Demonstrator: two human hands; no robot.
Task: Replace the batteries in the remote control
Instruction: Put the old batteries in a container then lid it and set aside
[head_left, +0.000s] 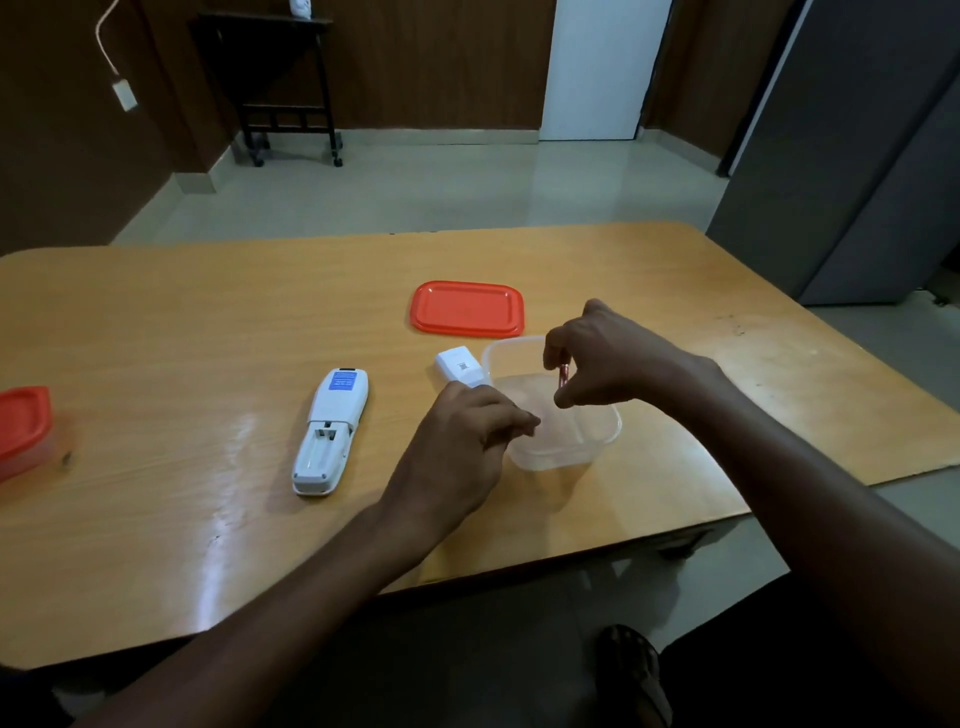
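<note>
A white remote control (331, 431) lies face down on the wooden table (156, 338), its battery bay uncovered and looking empty. The white battery cover (460, 366) lies to its right, beside a clear plastic container (587, 441). My right hand (608, 358) hovers over the container, pinching a small red battery (563, 375) between thumb and fingers. My left hand (467, 436) rests at the container's near left rim with its fingers curled; whether it grips the rim or anything else is hidden.
An orange lid (466, 308) lies flat behind the container. A second container with an orange lid (23, 428) sits at the table's left edge. The table's front edge runs close to my arms. A dark cart (283, 88) stands on the floor beyond.
</note>
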